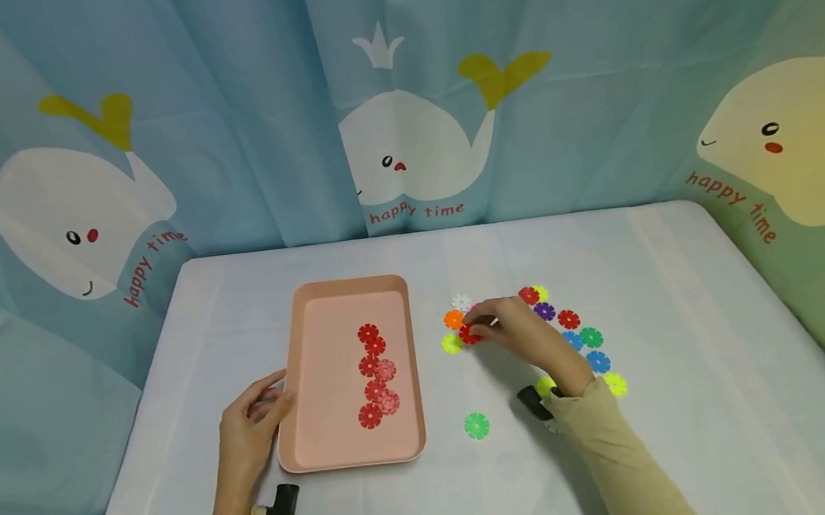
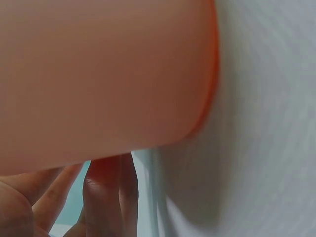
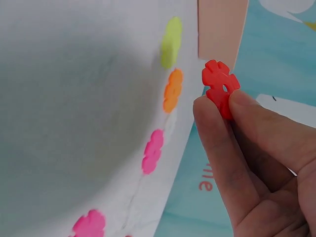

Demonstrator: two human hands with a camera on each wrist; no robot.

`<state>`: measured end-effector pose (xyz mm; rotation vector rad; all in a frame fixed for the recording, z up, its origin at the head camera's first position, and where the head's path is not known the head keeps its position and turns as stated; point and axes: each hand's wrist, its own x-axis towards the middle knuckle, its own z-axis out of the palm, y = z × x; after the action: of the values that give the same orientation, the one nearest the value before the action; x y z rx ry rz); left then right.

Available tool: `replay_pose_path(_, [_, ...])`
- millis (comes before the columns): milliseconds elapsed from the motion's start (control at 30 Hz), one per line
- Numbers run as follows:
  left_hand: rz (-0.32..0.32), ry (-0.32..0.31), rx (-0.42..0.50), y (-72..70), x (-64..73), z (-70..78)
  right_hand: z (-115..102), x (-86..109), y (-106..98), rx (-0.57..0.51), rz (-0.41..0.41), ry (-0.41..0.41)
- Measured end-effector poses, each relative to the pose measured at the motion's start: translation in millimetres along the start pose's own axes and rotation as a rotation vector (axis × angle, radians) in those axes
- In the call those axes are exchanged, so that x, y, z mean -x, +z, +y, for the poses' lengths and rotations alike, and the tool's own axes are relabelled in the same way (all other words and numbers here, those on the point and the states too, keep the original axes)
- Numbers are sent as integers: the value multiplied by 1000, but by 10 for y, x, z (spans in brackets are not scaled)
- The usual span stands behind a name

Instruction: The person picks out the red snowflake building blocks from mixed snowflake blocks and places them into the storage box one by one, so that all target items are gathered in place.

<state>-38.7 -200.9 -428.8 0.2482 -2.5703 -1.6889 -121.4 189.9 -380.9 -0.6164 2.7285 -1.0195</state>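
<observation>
My right hand point(image 1: 512, 331) pinches a red snowflake disc point(image 3: 217, 84) between thumb and fingertips, tilted above the white table in the right wrist view. Near it lie an orange disc point(image 1: 453, 320), a yellow disc point(image 1: 451, 343) and a white disc point(image 1: 461, 302). At the left, my left hand point(image 1: 246, 431) holds the long side of a pink tray point(image 1: 325, 432), thumb at the rim. Its fingers point(image 2: 102, 197) show along the tray's side in the left wrist view. Several red discs point(image 1: 370, 416) and lighter pinkish discs point(image 1: 388, 401) lie in the tray's right half.
More discs in mixed colours lie right of the hand, among them a purple disc point(image 1: 544, 311), a blue disc point(image 1: 597, 361) and a green disc point(image 1: 592, 337). A light green disc point(image 1: 477, 425) sits alone nearer the front. A whale-print curtain point(image 1: 245, 141) hangs behind the table.
</observation>
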Motion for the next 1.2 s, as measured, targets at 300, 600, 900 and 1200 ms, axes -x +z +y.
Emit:
replay_pose_path(300, [14, 10, 18, 1, -5, 25, -158, -139, 29, -4, -9, -9])
replay_pose_path(600, [10, -7, 5, 13, -7, 29, -293, -268, 47, -8, -9, -28])
replay_pose_path(900, [15, -12, 2, 5, 4, 23, -372, -363, 97, -46, 24, -73])
replay_pose_path(1200, [9, 5, 7, 4, 5, 15, -472, -467, 165, -66, 31, -74])
